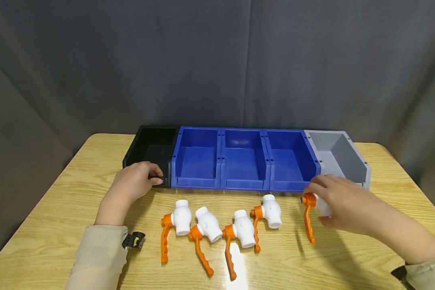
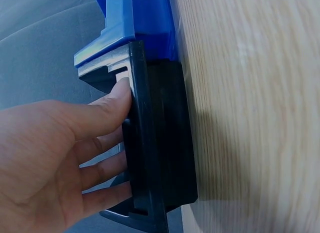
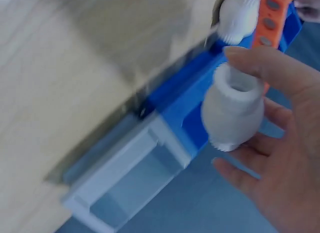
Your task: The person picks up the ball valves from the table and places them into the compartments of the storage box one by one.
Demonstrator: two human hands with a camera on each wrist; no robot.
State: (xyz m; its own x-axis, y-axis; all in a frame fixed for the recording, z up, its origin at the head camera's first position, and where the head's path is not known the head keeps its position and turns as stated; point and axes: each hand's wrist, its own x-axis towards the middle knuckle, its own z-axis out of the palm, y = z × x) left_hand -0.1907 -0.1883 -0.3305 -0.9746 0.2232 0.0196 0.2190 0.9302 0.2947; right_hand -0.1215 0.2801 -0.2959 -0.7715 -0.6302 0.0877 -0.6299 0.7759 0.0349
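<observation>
While the right hand is gripping an orange-handled white valve between thumb and fingers, holding it above the table near the gray bin, the left hand is pinching the front edge of the black bin. Four similar valves are lying on the wood, left of the held one. Beyond them, three blue bins are standing between the black and gray ones.
</observation>
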